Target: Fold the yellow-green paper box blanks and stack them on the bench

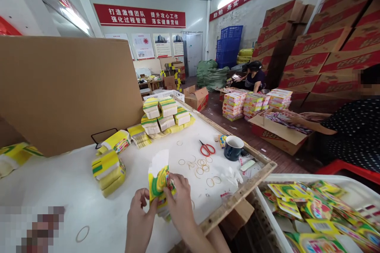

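Observation:
In the head view, a small yellow and green printed paper carton is upright between my two hands over the white table, its white flap pointing up. My left hand grips its lower left edge, thumb in front. My right hand closes on its right side, thumb against the printed face. Bundled stacks of flat yellow cartons lie to the left of my hands. Thin rubber bands are scattered to the right, beyond the right hand.
Red-handled scissors and a dark mug stand near the table's wooden edge. More carton bundles are piled at the back. A white crate of yellow cartons sits at right. Two people work beyond.

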Demonstrator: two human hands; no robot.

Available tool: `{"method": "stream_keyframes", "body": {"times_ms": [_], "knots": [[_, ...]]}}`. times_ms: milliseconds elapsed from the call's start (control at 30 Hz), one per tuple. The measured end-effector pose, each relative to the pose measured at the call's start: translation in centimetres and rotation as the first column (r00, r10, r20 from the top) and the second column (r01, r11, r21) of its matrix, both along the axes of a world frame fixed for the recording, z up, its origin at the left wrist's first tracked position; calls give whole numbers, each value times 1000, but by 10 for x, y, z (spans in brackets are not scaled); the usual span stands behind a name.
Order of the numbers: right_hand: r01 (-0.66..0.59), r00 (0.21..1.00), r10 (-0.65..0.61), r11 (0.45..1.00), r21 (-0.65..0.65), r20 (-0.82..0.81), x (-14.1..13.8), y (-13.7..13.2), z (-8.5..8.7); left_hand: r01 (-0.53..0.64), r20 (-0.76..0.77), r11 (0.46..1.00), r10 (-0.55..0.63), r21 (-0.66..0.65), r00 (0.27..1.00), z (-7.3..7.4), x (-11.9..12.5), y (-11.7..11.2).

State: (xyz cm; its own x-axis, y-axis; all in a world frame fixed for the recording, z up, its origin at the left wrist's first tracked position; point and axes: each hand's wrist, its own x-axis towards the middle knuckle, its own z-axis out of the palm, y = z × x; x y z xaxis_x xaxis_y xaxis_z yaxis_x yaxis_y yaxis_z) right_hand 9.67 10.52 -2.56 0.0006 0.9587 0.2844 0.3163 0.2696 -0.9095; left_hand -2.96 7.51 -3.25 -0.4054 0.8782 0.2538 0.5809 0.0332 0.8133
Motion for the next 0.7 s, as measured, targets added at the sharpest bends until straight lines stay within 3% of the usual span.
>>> {"method": "stream_keyframes", "body": {"times_ms": [100, 200, 267, 367, 500, 700], "knots": [[-53, 959, 36, 997, -54, -281, 9, -5, 10, 176, 119, 983, -170, -41, 978, 21, 6, -15], [-214, 796, 111, 971, -105, -595, 20, -10, 15, 381, 420, 925, -344, -3, 840, 42, 14, -30], [-302, 688, 129, 946, -120, -714, 25, -14, 15, 371, 556, 926, -346, 70, 756, 52, 20, -37], [-392, 616, 132, 906, -157, -776, 29, -22, 11, 327, 692, 938, -310, 113, 652, 56, 28, -42], [-418, 622, 121, 887, -197, -774, 28, -33, 8, 364, 801, 923, -308, 122, 514, 52, 37, -42], [-375, 725, 138, 900, -220, -675, 33, -38, 6, 322, 820, 943, -248, 83, 517, 46, 42, -44]]}}
